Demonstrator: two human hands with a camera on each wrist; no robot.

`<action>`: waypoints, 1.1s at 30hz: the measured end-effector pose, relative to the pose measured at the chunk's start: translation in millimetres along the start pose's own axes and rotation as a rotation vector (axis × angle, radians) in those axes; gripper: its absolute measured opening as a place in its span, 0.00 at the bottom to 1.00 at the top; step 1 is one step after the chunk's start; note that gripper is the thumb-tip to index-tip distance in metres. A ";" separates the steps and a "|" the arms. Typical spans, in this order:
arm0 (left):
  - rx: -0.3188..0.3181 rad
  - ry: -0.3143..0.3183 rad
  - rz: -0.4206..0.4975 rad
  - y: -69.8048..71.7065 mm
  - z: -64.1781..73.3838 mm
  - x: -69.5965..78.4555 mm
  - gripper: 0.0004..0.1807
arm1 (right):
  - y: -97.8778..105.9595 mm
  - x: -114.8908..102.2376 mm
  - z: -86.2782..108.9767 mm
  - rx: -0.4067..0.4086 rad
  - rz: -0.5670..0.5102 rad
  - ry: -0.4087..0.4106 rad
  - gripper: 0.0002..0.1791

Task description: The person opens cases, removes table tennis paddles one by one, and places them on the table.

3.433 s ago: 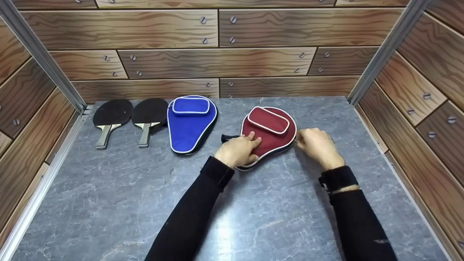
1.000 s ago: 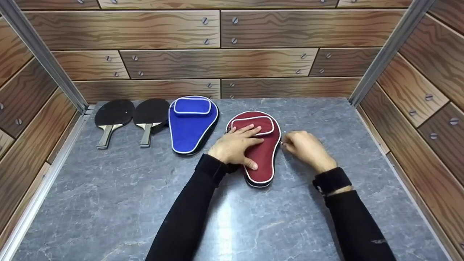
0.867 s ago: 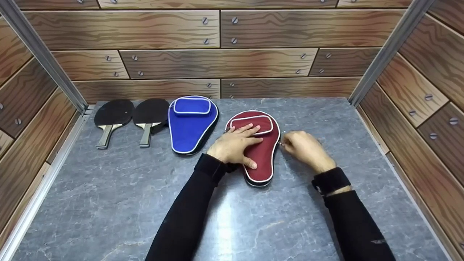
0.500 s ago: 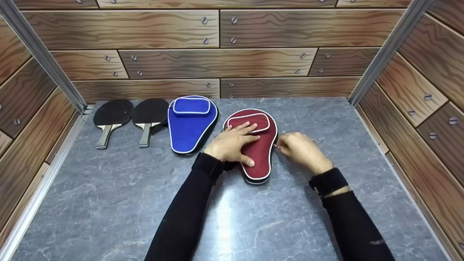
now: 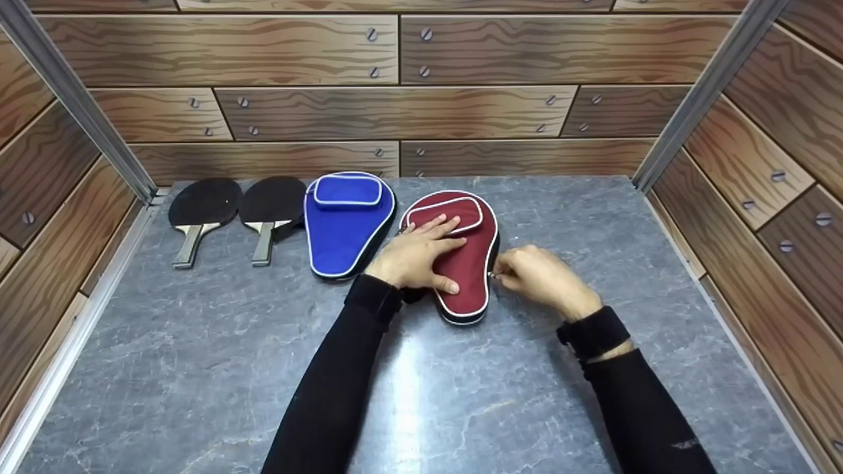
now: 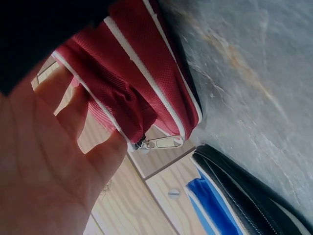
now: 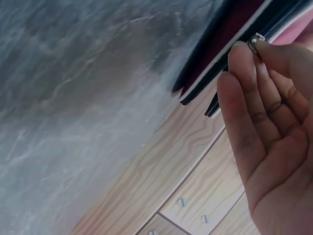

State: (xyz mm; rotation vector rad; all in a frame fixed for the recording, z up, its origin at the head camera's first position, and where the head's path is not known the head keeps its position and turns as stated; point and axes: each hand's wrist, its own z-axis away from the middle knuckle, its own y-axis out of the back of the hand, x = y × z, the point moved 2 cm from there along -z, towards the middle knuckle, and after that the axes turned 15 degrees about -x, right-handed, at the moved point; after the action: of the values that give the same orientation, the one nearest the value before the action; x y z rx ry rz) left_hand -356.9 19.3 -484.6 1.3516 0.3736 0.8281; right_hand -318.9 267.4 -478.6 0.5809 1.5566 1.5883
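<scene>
A dark red, white-piped table tennis paddle case (image 5: 466, 270) lies on the table, its round end and small pocket away from me. My left hand (image 5: 418, 255) rests flat on it with fingers spread, over the pocket and left side. At the case's right edge, my right hand (image 5: 539, 275) pinches the zipper pull (image 7: 255, 40) between thumb and forefinger, as the right wrist view shows. A second zipper pull (image 6: 164, 142), on the pocket, hangs loose near my left fingers. Whatever is inside the case is hidden.
Left of the red case lies a blue paddle case (image 5: 342, 230). Farther left are two black table tennis paddles (image 5: 204, 203), their handles toward me. Wood-patterned walls (image 5: 395, 112) enclose the grey marbled table (image 5: 197, 368) at the back and sides.
The red case has turned from slanted to nearly straight and shifted left. My right hand has drawn the zipper pull along the right edge toward the narrow end. My left hand stays on the case.
</scene>
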 end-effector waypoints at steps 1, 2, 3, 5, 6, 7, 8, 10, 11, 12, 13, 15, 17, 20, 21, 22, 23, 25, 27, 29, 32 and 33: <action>0.002 0.002 0.000 -0.2 -0.3 -0.5 0.54 | 0.5 -1.4 0.5 -0.012 -0.005 0.005 0.03; 0.003 0.002 0.002 -0.3 -0.5 -0.9 0.54 | 1.1 -3.0 1.1 -0.024 -0.011 0.009 0.03; 0.004 0.002 0.004 -0.3 -0.4 -1.0 0.54 | 1.6 -4.4 1.6 -0.038 -0.018 0.013 0.02; 0.004 0.001 0.012 0.1 -0.1 -1.1 0.54 | 3.0 -7.2 2.9 -0.066 -0.033 0.018 0.02; 0.004 0.001 0.013 0.4 0.2 -1.0 0.54 | 3.5 -8.4 3.6 -0.080 -0.043 0.021 0.03; 0.003 0.001 0.014 0.6 0.7 -0.8 0.54 | 4.0 -9.6 4.4 -0.093 -0.052 0.021 0.03; 0.003 0.000 0.014 0.8 1.0 -0.6 0.54 | 4.7 -10.8 5.3 -0.106 -0.056 0.020 0.04; 0.002 0.001 0.015 0.9 1.2 -0.4 0.54 | 5.9 -13.1 6.8 -0.131 -0.061 0.021 0.05; 0.001 0.002 0.014 0.9 1.2 -0.3 0.54 | 6.6 -14.3 7.6 -0.143 -0.061 0.023 0.05; 0.001 0.002 0.014 0.8 1.2 -0.3 0.54 | 7.0 -15.6 8.3 -0.154 -0.060 0.026 0.05; 0.000 0.002 0.015 0.7 1.4 -0.3 0.54 | 7.4 -16.9 9.0 -0.165 -0.059 0.029 0.05; 0.001 0.003 0.014 0.6 1.4 -0.4 0.54 | 8.1 -19.5 10.1 -0.183 -0.058 0.036 0.05; 0.003 0.003 0.010 0.4 1.3 -0.6 0.54 | 8.4 -21.5 10.9 -0.200 -0.061 0.041 0.06; 0.003 0.001 0.004 -0.2 1.2 -1.1 0.54 | 8.3 -24.3 12.1 -0.222 -0.069 0.049 0.06; 0.003 0.001 0.002 -0.3 1.1 -1.4 0.54 | 8.2 -25.1 12.4 -0.230 -0.072 0.052 0.06; 0.004 0.000 0.000 -0.5 1.0 -1.3 0.54 | 8.1 -25.9 12.8 -0.237 -0.075 0.055 0.06; 0.004 0.000 0.000 -0.6 1.1 -1.3 0.54 | 8.1 -26.8 13.2 -0.245 -0.080 0.057 0.05; 0.006 -0.001 -0.001 -0.5 1.1 -1.3 0.54 | 8.1 -28.7 13.9 -0.264 -0.095 0.063 0.04; 0.008 0.000 -0.002 -0.2 1.2 -1.4 0.54 | 7.9 -30.7 14.5 -0.281 -0.117 0.073 0.03; 0.009 0.000 -0.002 0.1 1.4 -1.2 0.54 | 7.6 -32.6 14.9 -0.298 -0.139 0.092 0.04; 0.009 0.002 0.001 0.4 1.4 -1.3 0.54 | 7.2 -34.0 15.0 -0.309 -0.160 0.111 0.05; 0.009 0.001 0.002 0.6 1.4 -1.1 0.54 | 7.3 -34.0 15.0 -0.311 -0.163 0.113 0.05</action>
State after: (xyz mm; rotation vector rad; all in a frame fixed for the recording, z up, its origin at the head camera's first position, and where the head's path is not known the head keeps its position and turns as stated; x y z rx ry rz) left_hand -356.9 17.5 -484.0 1.3603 0.3777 0.8300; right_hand -289.7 249.7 -462.3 0.1923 1.3606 1.7155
